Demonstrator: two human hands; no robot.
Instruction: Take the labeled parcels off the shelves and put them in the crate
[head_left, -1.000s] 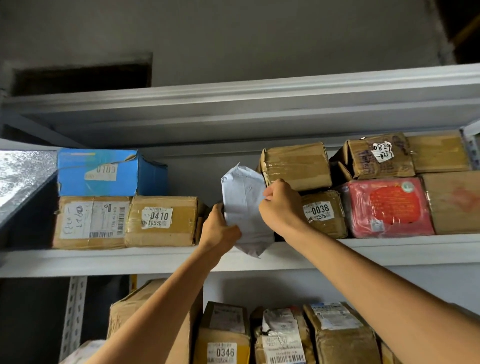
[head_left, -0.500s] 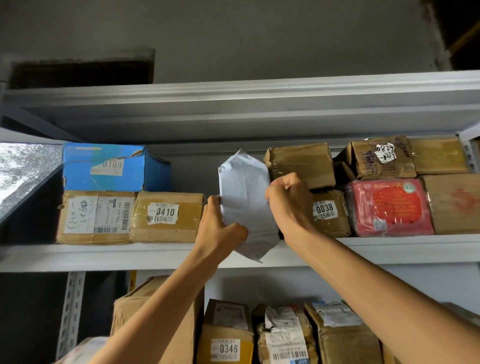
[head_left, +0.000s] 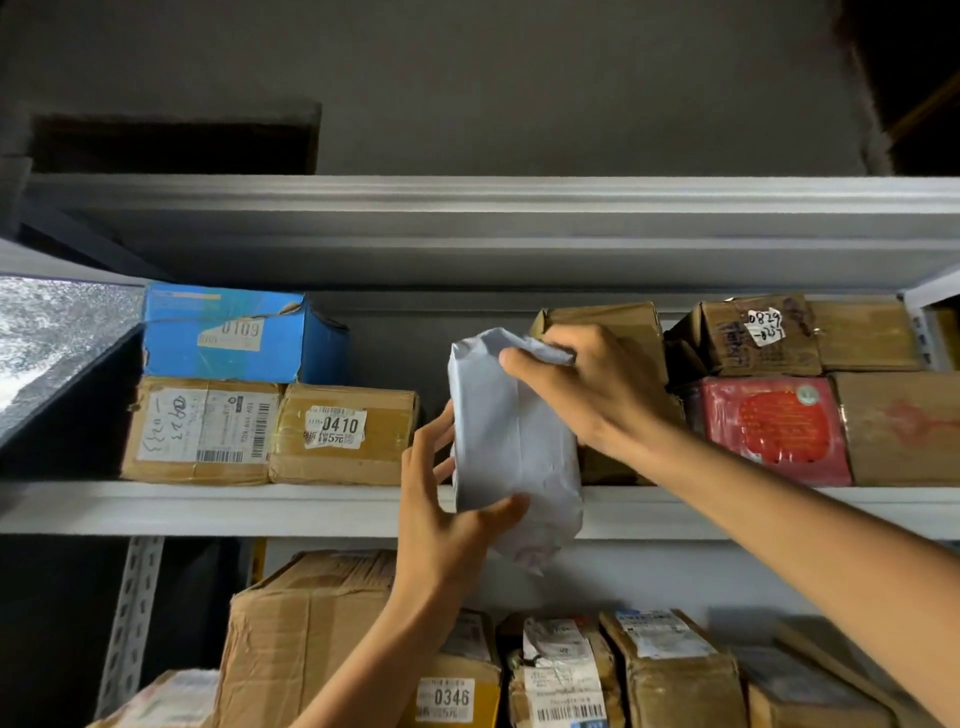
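A pale grey soft parcel bag (head_left: 511, 447) stands upright in front of the white shelf edge (head_left: 208, 506), held by both hands. My left hand (head_left: 447, 509) grips its lower left side, thumb across the front. My right hand (head_left: 582, 384) pinches its crumpled top. No label shows on the bag's facing side. On the shelf sit a blue box marked 0109 (head_left: 228, 335), a brown box marked 0410 (head_left: 343, 434), a brown box with a barcode label (head_left: 202, 428), a red parcel (head_left: 769, 426) and a box marked 0829 (head_left: 758, 332). No crate is in view.
The shelf below holds more brown parcels, among them a large carton (head_left: 306, 634) and a box marked 0346 (head_left: 452, 696). Another shelf board (head_left: 467, 218) runs close overhead. A perforated upright (head_left: 130, 618) stands at the lower left.
The grey bag has come forward off the shelf and now hangs lower in front of its edge. My right hand moved from the bag's side to its top, covering the 0038 box.
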